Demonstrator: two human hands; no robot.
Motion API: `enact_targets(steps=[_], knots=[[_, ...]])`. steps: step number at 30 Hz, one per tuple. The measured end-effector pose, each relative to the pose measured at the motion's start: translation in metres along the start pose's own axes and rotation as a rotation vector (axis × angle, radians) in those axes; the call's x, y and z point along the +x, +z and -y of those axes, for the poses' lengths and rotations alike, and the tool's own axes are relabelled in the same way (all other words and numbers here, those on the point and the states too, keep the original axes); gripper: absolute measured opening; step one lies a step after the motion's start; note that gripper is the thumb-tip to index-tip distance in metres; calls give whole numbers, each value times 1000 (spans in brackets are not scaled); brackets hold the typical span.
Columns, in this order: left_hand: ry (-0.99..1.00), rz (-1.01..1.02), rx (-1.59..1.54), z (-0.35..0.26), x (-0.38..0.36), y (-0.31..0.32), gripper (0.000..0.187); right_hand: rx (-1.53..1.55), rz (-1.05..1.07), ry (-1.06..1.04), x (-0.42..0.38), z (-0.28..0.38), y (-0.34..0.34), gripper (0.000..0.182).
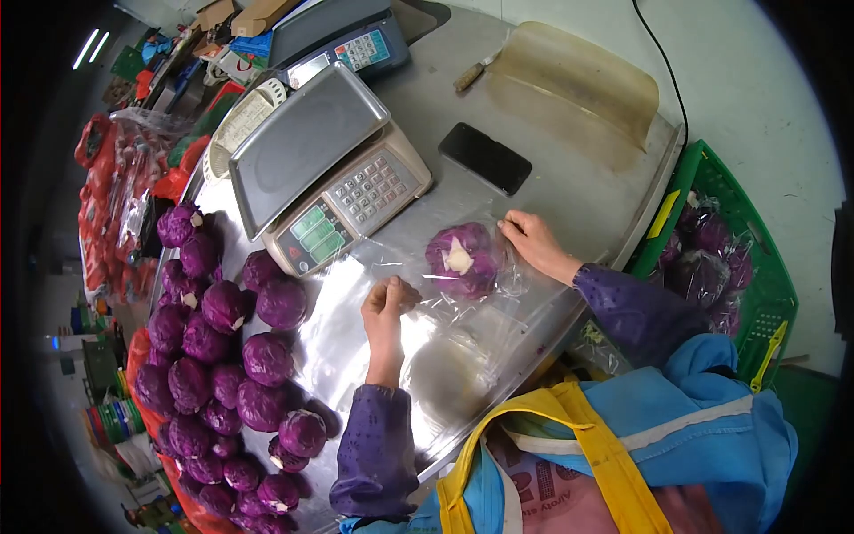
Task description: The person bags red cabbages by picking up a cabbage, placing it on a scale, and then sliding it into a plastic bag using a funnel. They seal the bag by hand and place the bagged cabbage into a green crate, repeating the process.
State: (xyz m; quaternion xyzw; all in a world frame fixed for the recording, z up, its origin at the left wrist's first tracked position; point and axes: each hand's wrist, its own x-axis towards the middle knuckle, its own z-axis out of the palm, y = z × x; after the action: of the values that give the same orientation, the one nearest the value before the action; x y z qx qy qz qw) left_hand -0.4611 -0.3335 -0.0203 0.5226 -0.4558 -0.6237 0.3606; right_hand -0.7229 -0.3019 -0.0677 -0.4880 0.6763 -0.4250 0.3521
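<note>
A purple cabbage [462, 260] with its pale stem end facing up lies on clear plastic film [405, 245] on the metal table. To the right of the cabbage, my right hand [536, 245] is closed on the film's edge, fingers pinched. My left hand [386, 311], left of and nearer than the cabbage, is also closed in a pinch on the film. Neither hand's fingers grip the cabbage itself. Left of my left hand, many loose purple cabbages [262, 405] are piled on the table.
A scale [356, 191] stands beyond the film, with a second scale [360, 49] behind it. A black phone [486, 158], a knife [469, 76] and a curved translucent sheet [578, 84] lie farther back. At right, a green crate [769, 276] holds wrapped cabbages.
</note>
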Motion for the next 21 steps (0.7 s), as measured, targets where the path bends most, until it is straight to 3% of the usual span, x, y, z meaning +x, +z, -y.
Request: enact_targets(steps=[2,5,7,8,9,10,11,13,14,15,16,17,20,21], knots=[[8,-51,123,12,16,1,32,-25,14,-9,1,-5,2,26],[-47,-93,703,54,40,8,29,-53,21,-61,0,-6,11,26],[22,-122,782,52,45,7,26,-43,-17,-99,0,-3,20,25],[91,-157,853,52,47,6,22,-19,22,1,-3,-3,23,21],[133,-175,648,60,49,1,19,-1,44,100,-3,-3,22,18],[181,-169,617,79,61,-14,28,66,-75,15,-3,-20,35,20],[-33,-149,266,43,46,7,42,162,-26,121,-7,-10,31,30],[-72,-86,260,45,45,22,53,243,157,356,-17,20,15,42],[-121,-136,218,18,28,41,56,193,-27,96,-18,6,34,44],[-142,-57,157,24,30,40,57,209,-3,128,-22,11,30,43],[-165,9,97,30,32,31,58,240,-82,32,-21,-10,48,44],[-253,40,12,32,26,26,53,435,124,185,-32,15,19,44],[-464,93,-147,31,13,29,45,470,197,-73,-53,44,-29,43],[-498,110,-164,27,10,41,43,472,165,-72,-58,44,-37,43]])
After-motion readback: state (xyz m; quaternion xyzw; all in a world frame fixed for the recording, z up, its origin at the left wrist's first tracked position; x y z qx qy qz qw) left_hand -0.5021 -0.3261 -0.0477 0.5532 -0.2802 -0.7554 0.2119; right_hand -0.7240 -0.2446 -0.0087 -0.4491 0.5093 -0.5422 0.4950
